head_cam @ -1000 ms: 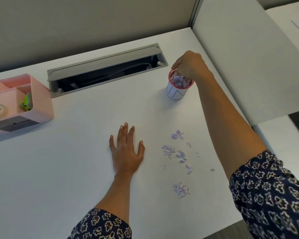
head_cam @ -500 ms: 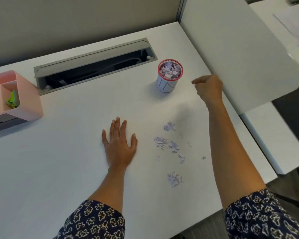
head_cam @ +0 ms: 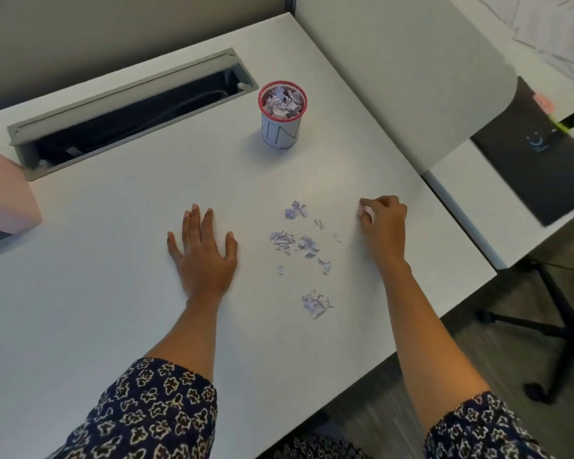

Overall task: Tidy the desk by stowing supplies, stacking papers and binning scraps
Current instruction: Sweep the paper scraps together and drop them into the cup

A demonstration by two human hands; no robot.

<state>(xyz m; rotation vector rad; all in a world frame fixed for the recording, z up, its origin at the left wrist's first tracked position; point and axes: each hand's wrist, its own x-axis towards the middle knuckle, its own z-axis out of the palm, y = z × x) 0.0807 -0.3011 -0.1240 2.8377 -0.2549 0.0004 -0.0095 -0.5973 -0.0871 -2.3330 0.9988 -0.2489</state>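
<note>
Pulled back from beside the red-rimmed cup since half a second ago and lowered to the white desk: right hand, now just right of the loose lilac scraps, fingers curled under with the tips toward the surface; impossible to tell whether anything is pinched between thumb and forefinger. Largest in view, the desk, bearing everything else. Along its far edge, grey cable trough, open and dark inside. At the left border, pink organiser, cut off by the frame. Flat on the desk left of the scraps, palm down, left hand, unmoved, middle fingers straight and close together, thumb and little finger spread wide, holding nothing. Upright near the trough's right end, the cup, filled to the top with crumpled lilac paper. Between the two hands, touching neither, the scraps, scattered in several small clusters on the bare desk
</note>
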